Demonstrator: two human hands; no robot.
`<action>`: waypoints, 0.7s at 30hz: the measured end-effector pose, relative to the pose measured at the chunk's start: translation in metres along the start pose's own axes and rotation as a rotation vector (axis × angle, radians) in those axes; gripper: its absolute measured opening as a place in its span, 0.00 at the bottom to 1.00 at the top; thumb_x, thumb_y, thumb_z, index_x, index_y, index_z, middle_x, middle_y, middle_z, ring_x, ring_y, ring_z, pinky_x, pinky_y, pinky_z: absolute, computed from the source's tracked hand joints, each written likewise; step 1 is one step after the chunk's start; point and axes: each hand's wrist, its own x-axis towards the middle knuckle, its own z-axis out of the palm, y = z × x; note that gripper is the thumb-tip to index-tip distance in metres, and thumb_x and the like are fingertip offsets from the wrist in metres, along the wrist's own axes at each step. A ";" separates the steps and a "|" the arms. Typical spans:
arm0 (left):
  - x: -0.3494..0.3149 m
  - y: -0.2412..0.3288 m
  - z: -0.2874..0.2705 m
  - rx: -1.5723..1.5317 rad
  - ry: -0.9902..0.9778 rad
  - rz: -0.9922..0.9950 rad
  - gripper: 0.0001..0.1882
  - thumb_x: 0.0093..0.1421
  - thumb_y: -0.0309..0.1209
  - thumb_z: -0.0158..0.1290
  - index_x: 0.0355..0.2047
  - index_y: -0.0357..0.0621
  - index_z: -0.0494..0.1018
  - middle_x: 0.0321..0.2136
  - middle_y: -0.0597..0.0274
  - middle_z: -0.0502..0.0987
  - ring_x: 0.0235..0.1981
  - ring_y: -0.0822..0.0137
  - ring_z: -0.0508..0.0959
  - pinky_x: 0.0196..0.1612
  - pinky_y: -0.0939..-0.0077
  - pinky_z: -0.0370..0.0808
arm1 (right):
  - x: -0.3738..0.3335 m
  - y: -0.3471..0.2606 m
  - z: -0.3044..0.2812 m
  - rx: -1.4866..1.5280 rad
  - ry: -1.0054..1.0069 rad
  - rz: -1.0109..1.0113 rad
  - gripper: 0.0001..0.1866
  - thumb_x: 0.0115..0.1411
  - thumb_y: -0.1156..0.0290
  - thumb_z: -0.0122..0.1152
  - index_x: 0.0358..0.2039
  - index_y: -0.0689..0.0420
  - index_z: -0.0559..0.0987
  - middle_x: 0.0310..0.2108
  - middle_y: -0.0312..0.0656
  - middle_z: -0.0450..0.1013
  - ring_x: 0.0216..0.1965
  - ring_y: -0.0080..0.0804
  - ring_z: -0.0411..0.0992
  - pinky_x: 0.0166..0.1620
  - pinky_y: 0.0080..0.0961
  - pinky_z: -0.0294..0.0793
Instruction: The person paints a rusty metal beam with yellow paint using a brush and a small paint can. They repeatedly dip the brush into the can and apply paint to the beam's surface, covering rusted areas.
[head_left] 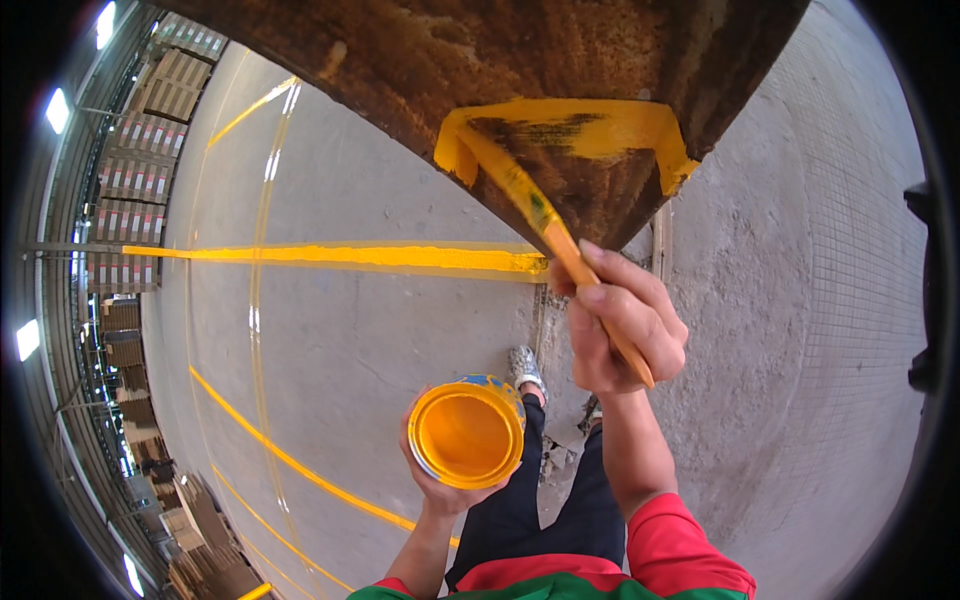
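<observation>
My right hand [622, 318] is closed round the wooden handle of a paintbrush [530, 205]. The brush tip, coated in yellow, touches a rusty brown steel column [400, 50] near the left end of a wet yellow band [600, 125]. That band runs across the column and bends down at both sides, with dark streaks showing through. Lower down, my left hand [450, 490] grips an open can [468, 432] from below and the side. Yellow paint fills much of it, and blue and yellow smears mark its outside.
Yellow lines [350, 256] cross the grey concrete floor [350, 330] on the left. Stacked cardboard [130, 215] lines the far left wall. Broken concrete [557, 460] lies between my feet, and a rough paved strip [760, 300] is on the right.
</observation>
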 end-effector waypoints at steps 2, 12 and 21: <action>-0.001 0.000 0.001 -0.006 0.005 0.012 0.68 0.39 0.43 0.79 0.70 0.39 0.42 0.65 0.41 0.56 0.63 0.48 0.67 0.66 0.51 0.66 | -0.001 0.002 -0.001 -0.091 0.030 0.006 0.05 0.65 0.79 0.60 0.38 0.67 0.77 0.44 0.62 0.77 0.35 0.50 0.83 0.36 0.35 0.86; -0.015 -0.004 -0.006 -0.046 0.041 -0.002 0.68 0.39 0.43 0.79 0.70 0.40 0.43 0.65 0.42 0.57 0.64 0.48 0.67 0.65 0.52 0.67 | -0.024 -0.033 -0.013 -0.367 0.137 -0.035 0.08 0.65 0.78 0.57 0.43 0.65 0.73 0.46 0.62 0.72 0.38 0.50 0.82 0.36 0.34 0.87; 0.018 -0.018 -0.043 -0.125 -0.096 0.036 0.68 0.38 0.43 0.79 0.69 0.40 0.44 0.65 0.45 0.58 0.63 0.51 0.68 0.65 0.54 0.68 | -0.022 -0.020 0.055 -0.283 0.259 0.008 0.08 0.53 0.86 0.65 0.36 0.66 0.81 0.39 0.63 0.79 0.36 0.49 0.83 0.42 0.32 0.85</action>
